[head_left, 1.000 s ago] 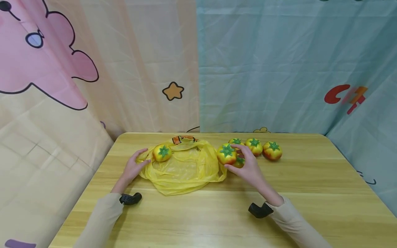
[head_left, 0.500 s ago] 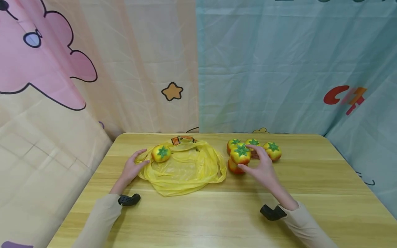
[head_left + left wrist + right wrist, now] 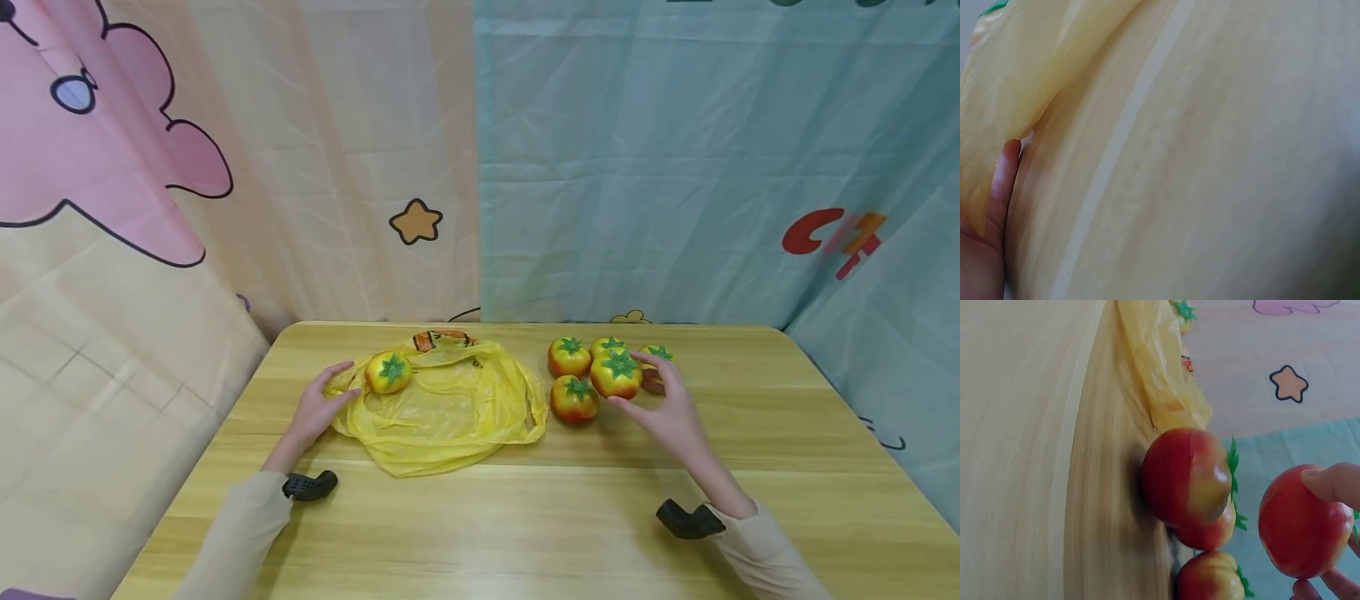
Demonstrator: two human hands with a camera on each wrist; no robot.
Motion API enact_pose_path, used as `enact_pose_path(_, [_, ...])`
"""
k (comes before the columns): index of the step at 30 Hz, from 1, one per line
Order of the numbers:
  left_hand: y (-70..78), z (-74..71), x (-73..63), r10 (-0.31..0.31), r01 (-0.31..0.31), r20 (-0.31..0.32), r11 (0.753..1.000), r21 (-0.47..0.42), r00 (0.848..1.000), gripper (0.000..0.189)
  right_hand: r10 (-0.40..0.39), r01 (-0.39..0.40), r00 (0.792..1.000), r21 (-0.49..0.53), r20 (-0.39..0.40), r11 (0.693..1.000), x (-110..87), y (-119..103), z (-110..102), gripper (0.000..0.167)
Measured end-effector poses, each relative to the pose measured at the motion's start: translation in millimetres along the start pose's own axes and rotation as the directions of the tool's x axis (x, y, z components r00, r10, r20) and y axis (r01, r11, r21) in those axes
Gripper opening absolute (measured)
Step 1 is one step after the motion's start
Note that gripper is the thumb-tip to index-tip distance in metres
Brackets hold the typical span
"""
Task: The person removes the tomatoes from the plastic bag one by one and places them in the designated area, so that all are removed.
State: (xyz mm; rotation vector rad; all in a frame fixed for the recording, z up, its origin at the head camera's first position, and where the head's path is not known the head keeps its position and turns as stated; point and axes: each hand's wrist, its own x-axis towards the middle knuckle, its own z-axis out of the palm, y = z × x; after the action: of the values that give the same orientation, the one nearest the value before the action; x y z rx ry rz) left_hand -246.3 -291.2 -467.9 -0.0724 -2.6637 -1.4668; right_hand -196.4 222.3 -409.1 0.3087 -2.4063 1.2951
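Note:
In the head view my right hand [image 3: 671, 417] holds a yellow-red persimmon [image 3: 615, 375] with a green leafy cap between thumb and fingers. The right wrist view shows the thumb on the side of this held persimmon [image 3: 1304, 522], raised among the others. My left hand [image 3: 315, 408] lies at the left edge of a yellow plastic bag [image 3: 435, 417], thumb and fingers spread apart. In the left wrist view the bag [image 3: 1035, 69] drapes over part of that hand. One persimmon [image 3: 388, 372] sits at the bag's upper left, close to the left fingertips.
Two persimmons, one behind [image 3: 568, 358] and one in front [image 3: 575, 400], stand right of the bag. Another persimmon [image 3: 609, 343] and a further persimmon [image 3: 657, 354] are partly hidden behind the right hand's load. A curtain [image 3: 637, 167] hangs behind the wooden table [image 3: 480, 533].
My right hand has moved to the right with its persimmon, from the bag's right edge to over the group, uncovering the two nearest the bag. The left hand stays at the bag.

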Motion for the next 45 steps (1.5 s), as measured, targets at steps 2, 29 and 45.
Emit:
enact_pose_path(2, [-0.5,-0.4,0.0,0.001,-0.001,0.001,1.000,-0.004,1.000,0.057,0.010,-0.010,1.000,-0.013,-0.006,1.000,-1.8,2.8,-2.4,0.067])
enact_pose_path(29, [-1.7,-2.8,0.2,0.006,-0.006,0.006,1.000,-0.023,1.000,0.058,0.027,-0.023,0.999,-0.077,0.044,0.997,-13.0,40.7,-6.6,0.065])
enact_pose_path(45, [-1.7,-0.5,0.6,0.001,-0.001,0.007,1.000,-0.012,1.000,0.057,0.038,-0.024,0.991,-0.104,0.129,0.994,-11.7,47.7,-8.8,0.066])
